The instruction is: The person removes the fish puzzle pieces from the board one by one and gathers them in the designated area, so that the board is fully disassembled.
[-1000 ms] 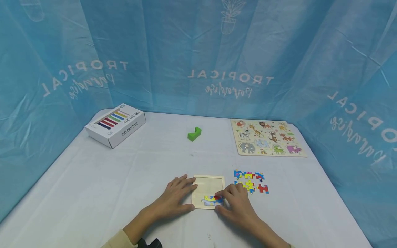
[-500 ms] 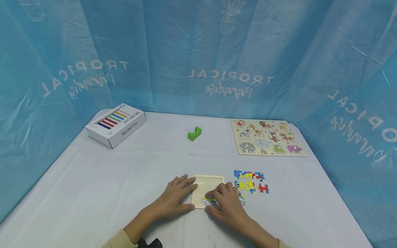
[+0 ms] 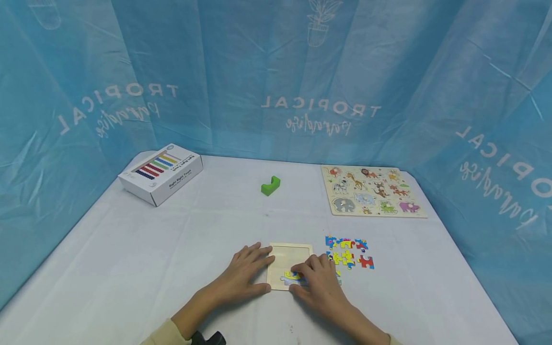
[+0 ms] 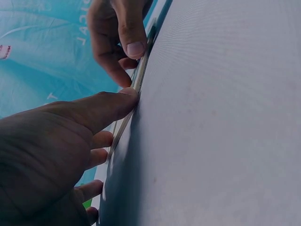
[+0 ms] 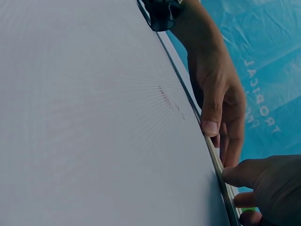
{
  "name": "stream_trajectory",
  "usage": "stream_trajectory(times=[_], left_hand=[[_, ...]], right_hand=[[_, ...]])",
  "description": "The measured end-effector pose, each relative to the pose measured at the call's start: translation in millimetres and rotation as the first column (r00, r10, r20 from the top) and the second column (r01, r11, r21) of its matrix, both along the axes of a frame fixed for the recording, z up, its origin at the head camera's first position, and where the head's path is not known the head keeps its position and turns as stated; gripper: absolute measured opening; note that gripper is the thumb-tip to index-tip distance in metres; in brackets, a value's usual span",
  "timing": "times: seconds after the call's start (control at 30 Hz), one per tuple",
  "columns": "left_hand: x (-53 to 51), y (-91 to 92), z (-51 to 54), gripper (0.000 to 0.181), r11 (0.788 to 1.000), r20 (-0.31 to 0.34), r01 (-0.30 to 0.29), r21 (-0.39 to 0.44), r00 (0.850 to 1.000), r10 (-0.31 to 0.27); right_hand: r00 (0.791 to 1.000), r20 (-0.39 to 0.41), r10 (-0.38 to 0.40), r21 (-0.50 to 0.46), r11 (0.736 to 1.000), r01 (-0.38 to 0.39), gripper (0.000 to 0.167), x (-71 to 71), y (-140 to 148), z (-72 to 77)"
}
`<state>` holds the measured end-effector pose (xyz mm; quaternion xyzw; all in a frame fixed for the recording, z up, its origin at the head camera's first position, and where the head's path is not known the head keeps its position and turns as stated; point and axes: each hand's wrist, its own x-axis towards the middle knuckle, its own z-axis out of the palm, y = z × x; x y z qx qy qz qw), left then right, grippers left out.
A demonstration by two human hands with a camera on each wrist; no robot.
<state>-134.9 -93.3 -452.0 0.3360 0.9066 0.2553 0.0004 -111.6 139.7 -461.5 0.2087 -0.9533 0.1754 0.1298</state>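
A small square wooden puzzle tray [image 3: 290,246] lies on the white table in the head view. Several joined jigsaw pieces [image 3: 290,277], blue and yellow with a bit of red, fill part of its near edge. My left hand [image 3: 242,277] lies along the tray's left side with fingers spread, fingertips and thumb touching the rim. My right hand [image 3: 320,287] is bent over the lower right of the tray. Its fingertips touch the jigsaw pieces and its thumb rests by the near rim, hiding the corner. In the left wrist view, that thumb [image 4: 134,42] meets the tray's edge.
Loose puzzle pieces [image 3: 346,258] in yellow, blue and red lie right of the tray. Behind them is an animal peg board [image 3: 326,191]. A green block [image 3: 270,186] sits farther back, and a white box [image 3: 160,173] stands at the back left.
Over the last second my right hand slides left across the joined pieces, then slightly back right. Pieces beside its knuckles come into sight. My left hand stays still on the tray.
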Motion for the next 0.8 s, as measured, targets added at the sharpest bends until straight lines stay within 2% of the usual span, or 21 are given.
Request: stream_trajectory(times=[0.27, 0.8], left_hand=[[-0.9, 0.4, -1.3, 0.060, 1.000, 0.034, -0.017, 0.006, 0.999, 0.017], [-0.6, -1.3, -3.4, 0.060, 1.000, 0.021, -0.016, 0.009, 1.000, 0.016]], right_hand=[[1.000, -0.001, -0.010, -0.002, 1.000, 0.010, 0.034, 0.5, 2.8, -0.3], [0.996, 0.070, -0.056, 0.005, 0.998, 0.056, 0.029, 3.2, -0.2, 2.9]])
